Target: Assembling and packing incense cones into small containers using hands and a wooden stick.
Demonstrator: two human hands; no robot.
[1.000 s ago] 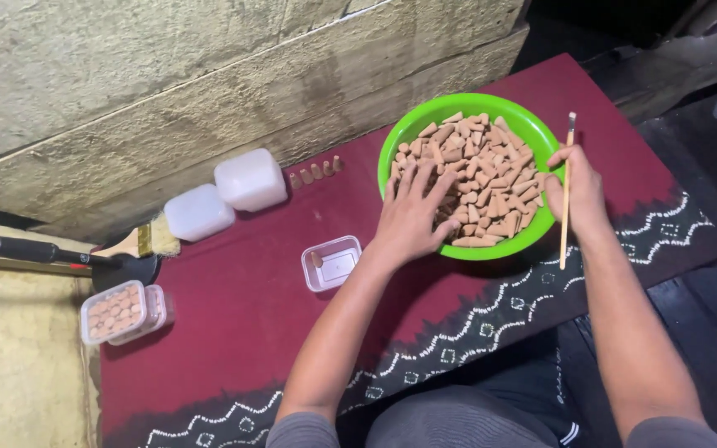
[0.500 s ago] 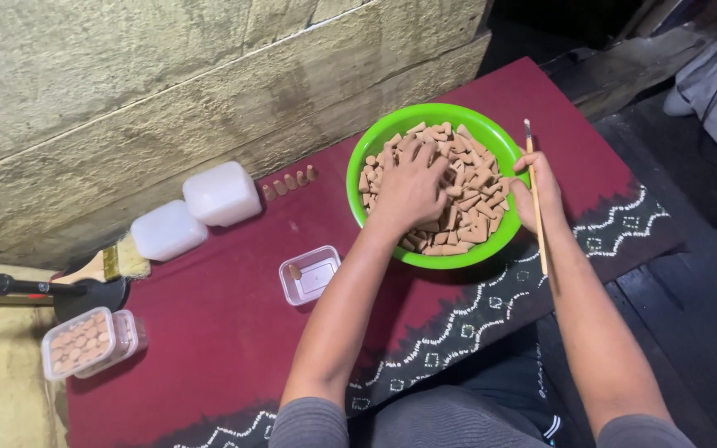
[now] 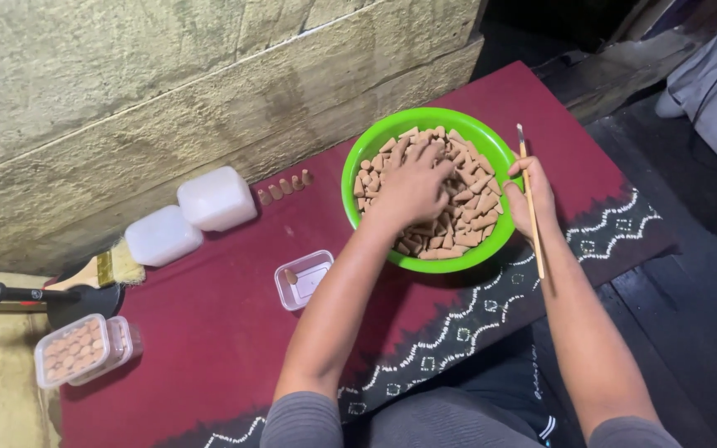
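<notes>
From the head camera, my left hand (image 3: 412,187) is down in the green bowl (image 3: 358,178), fingers curled into the heap of tan incense cones (image 3: 466,224), apparently gathering some; I cannot tell whether any are pinched yet. My right hand (image 3: 533,195) is closed around a thin wooden stick (image 3: 531,207) at the bowl's right rim. The small clear box (image 3: 304,279) on the maroon cloth (image 3: 209,332) holds one cone, so I judge filling has just begun. Next calls for lifting a few cones cleanly and carrying them to that box.
</notes>
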